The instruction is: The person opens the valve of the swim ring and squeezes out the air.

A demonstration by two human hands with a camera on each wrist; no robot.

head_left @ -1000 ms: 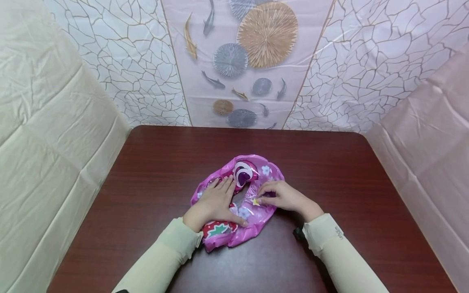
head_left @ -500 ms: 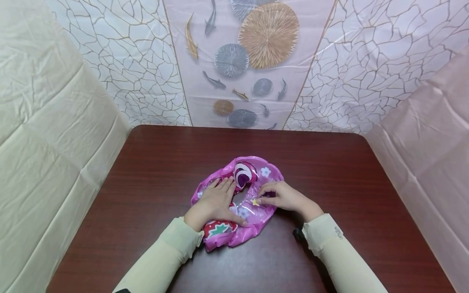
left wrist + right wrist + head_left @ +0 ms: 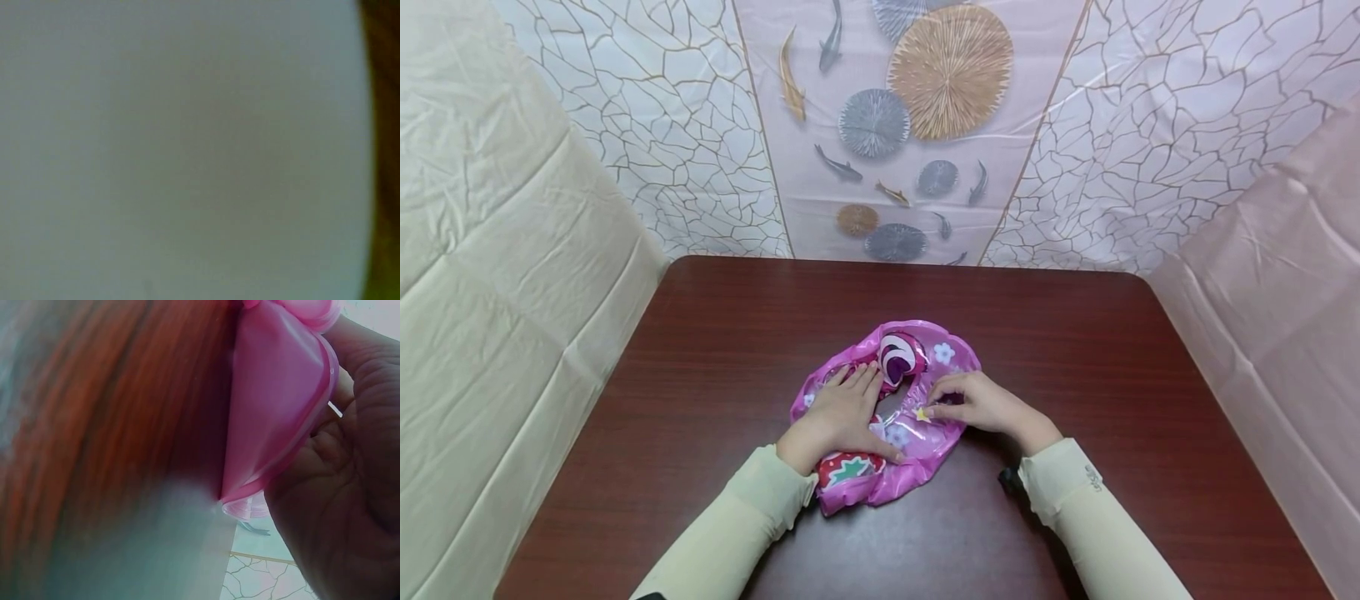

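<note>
Head view, pink ring (image 3: pixel 925 442): lies creased near the middle of the tabletop (image 3: pixel 1060 333); printed eye (image 3: pixel 897 360) at 12 o'clock, strawberry print (image 3: pixel 850 471) at 7 o'clock.
Head view, slipping risk: could slide or swivel on the smooth tabletop, given too light a press at 9 o'clock against a pull from 3 o'clock.
Head view, bunching risk: could crumple further, given a hard tug on one small pinch near the yellow star (image 3: pixel 922 414).
Head view, left hand (image 3: pixel 838 419): spread flat on the pink ring at 9 o'clock, fingers straight toward 1 o'clock, thumb stretched toward 4 o'clock; touching without gripping, force not readable.
Head view, right hand (image 3: pixel 977 402): curled at 3 o'clock, thumb and forefinger nearly together, pinching the pink ring beside the yellow star; exact part between the fingertips not discernible.
Left wrist view, pale surface (image 3: pixel 187 150): fills nearly everything, too blurred to identify; brown strip (image 3: pixel 387 137) at 3 o'clock.
Left wrist view, left hand: not to be seen, nor the pink ring.
Right wrist view, pink ring: rises as a glossy flap at 1 o'clock; could spring free, through a slip along the edge.
Right wrist view, right hand: bent against that edge at 3 o'clock; fingertips hidden.
</note>
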